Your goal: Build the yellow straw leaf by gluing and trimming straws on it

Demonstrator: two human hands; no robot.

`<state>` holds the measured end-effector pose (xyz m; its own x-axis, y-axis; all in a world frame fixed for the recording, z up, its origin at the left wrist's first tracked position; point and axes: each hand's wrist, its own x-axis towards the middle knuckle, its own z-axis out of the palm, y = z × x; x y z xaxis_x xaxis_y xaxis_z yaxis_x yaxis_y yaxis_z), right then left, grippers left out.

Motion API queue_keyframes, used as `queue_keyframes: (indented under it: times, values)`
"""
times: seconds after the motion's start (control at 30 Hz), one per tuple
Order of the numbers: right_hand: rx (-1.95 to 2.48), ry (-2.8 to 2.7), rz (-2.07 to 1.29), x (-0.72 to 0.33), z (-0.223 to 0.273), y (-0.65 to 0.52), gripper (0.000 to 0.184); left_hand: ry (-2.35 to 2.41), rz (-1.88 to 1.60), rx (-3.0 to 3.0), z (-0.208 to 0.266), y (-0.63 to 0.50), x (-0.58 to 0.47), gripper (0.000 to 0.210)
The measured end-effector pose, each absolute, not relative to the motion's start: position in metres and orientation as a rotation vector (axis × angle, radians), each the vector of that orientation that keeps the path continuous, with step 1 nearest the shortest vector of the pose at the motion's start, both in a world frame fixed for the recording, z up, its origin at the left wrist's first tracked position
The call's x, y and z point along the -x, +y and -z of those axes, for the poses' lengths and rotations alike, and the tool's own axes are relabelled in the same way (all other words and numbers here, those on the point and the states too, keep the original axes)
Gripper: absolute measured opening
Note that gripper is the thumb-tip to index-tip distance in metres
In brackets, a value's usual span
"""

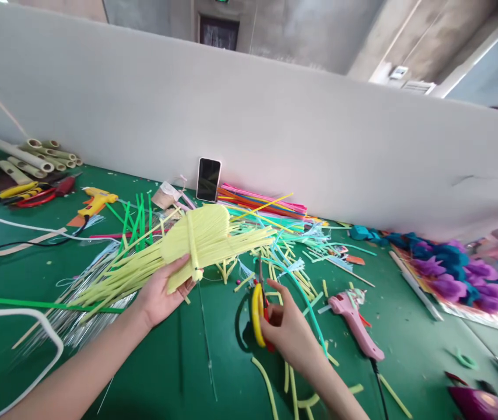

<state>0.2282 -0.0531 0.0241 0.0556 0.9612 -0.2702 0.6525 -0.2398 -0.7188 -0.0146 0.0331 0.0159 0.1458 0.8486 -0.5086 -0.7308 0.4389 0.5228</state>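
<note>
My left hand (164, 290) is closed around the lower edge of a pale yellow piece built from pipe cleaners (205, 233), held above the table. Loose stems trail from it to the left, and a crosswise strip lies over its middle. Thin dark strands hang below it. In my right hand (290, 326) is a pair of scissors (258, 315) with yellow and red handles, its blades pointing away from me. The blade tips are near the piece's lower right side; whether they touch it I cannot tell. Cut yellow pipe cleaner bits (266, 385) lie below and around.
A pink glue gun (356, 326) lies at the right and a yellow glue gun (95, 201) at the left. A phone (209, 179) leans on the white partition (249, 116). Bamboo tubes (34, 157), pliers (43, 192) and purple-blue flowers (450, 274) lie on the green table (144, 373).
</note>
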Motion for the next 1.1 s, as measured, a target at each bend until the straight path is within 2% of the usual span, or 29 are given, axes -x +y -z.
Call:
queue_keyframes:
  times: [0.13,0.33,0.47,0.57,0.7,0.87,0.93,1.1]
  values:
    - [1.401,-0.882,-1.404,-0.226,-0.028,-0.071,0.086,0.844,-1.137,-0.109,-0.013,0.034,0.017,0.018]
    - [1.079,-0.714,-1.583,-0.212,-0.039,-0.084,0.068,0.843,-1.141,-0.08,-0.016,0.033,0.016,0.014]
    - [1.08,-0.781,-1.628,-0.211,-0.027,-0.086,0.072,0.842,-1.134,-0.084,-0.021,0.032,0.014,0.016]
    - [1.242,-0.801,-1.61,-0.211,-0.013,-0.08,0.078,0.849,-1.138,-0.087,-0.025,0.031,0.013,0.017]
    - [1.368,-0.831,-1.545,-0.206,-0.008,-0.074,0.064,0.867,-1.145,-0.103,-0.027,0.031,0.011,0.019]
    - [1.309,-1.074,-1.397,-0.192,-0.021,-0.09,0.08,0.888,-1.173,-0.169,-0.024,0.027,0.01,0.019]
    - [1.281,-1.14,-1.386,-0.185,-0.025,-0.096,0.08,0.899,-1.176,-0.192,-0.022,0.023,0.01,0.021]
    - [1.335,-1.201,-1.208,-0.179,-0.032,-0.09,0.074,0.902,-1.132,-0.413,-0.024,0.012,0.006,0.042]
